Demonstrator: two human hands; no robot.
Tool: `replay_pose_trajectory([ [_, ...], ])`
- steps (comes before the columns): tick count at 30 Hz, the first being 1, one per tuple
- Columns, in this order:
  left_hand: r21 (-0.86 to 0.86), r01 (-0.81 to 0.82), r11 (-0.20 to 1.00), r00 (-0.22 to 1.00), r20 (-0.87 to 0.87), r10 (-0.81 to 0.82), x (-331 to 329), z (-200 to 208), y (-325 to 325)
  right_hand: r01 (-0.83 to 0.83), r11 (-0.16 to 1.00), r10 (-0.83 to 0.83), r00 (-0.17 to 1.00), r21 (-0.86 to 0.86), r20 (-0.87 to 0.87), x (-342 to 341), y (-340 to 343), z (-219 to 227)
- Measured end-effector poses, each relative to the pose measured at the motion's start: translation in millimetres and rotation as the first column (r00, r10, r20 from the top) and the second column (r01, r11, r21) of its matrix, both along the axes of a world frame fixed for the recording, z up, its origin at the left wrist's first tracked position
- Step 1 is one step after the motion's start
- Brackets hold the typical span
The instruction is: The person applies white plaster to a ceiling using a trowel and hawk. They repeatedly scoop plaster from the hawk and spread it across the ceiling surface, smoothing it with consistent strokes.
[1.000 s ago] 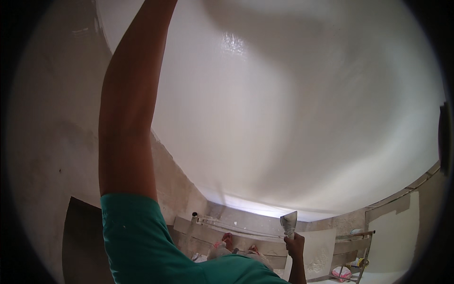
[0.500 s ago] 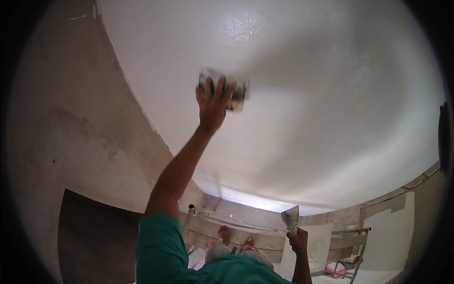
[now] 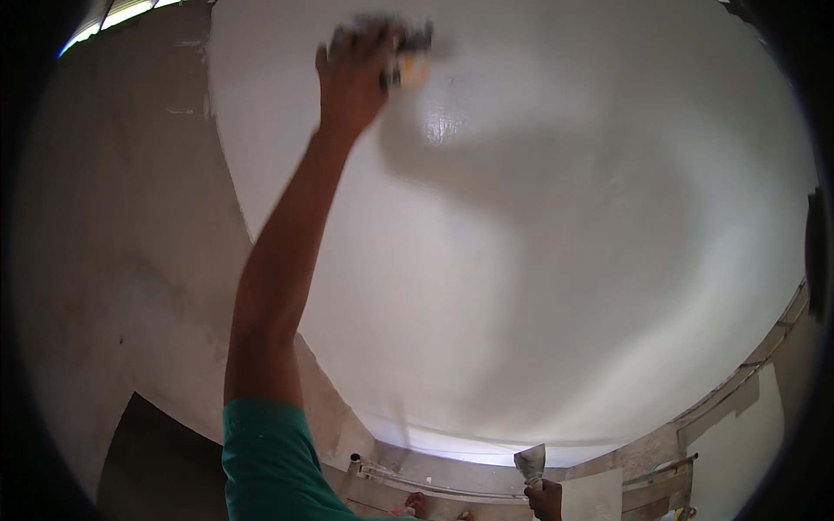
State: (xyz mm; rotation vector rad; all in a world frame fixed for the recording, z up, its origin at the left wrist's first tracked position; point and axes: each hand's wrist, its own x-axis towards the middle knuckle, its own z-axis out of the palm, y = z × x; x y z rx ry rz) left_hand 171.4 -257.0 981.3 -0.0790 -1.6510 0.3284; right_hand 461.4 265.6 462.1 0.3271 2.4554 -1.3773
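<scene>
Keep the left hand [image 3: 352, 78], clenched on the blurred dark-and-yellow sanding block [image 3: 401, 54], flat against the smooth white plastered wall [image 3: 556, 260], right hand [image 3: 544, 499] gripping the grey-bladed putty knife [image 3: 530, 464] low

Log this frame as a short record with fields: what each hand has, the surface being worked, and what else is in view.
left hand: raised high against the white wall, gripping a blurred dark tool with a yellowish part; kind of tool unclear
right hand: low at the lower edge, holding a putty knife with its blade pointing up
surface: smooth white coat, glossy spot near the raised tool
bare wall: grey, uncoated, to the left of the white area
clothing: green sleeve on the left arm
below: feet partly visible
</scene>
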Motion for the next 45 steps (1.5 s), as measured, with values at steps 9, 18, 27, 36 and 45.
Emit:
replay_pose_trajectory([
  [9, 0.141, 0.015, 0.99, 0.989, 0.147, -0.036, -33.3, 131.2, 12.7, 0.138, 0.989, -0.138, 0.99, -0.054, 0.016, -49.4, -25.8, -15.6],
  [18, -0.004, -0.067, 0.998, 0.992, 0.108, 0.067, -79.9, -74.7, -6.0, 0.078, 0.997, -0.077, 0.994, -0.009, 0.073, -89.3, -41.3, -15.5],
  [27, 0.156, 0.008, 0.988, 0.897, 0.436, -0.076, -47.4, -363.0, -7.0, 0.021, 0.999, -0.024, 0.997, 0.036, 0.069, -105.9, -49.1, -32.7],
  [36, 0.173, -0.021, 0.985, 0.899, 0.433, -0.057, 19.7, -281.5, -26.7, 0.114, 0.99, -0.129, 0.967, 0.082, 0.221, -20.3, -30.1, 0.8],
  [45, 0.102, -0.059, 0.993, 0.998, -0.028, 0.063, -44.7, 46.0, -70.9, 0.126, 0.992, -0.124, 0.989, -0.022, 0.085, -57.2, -63.1, -2.5],
])
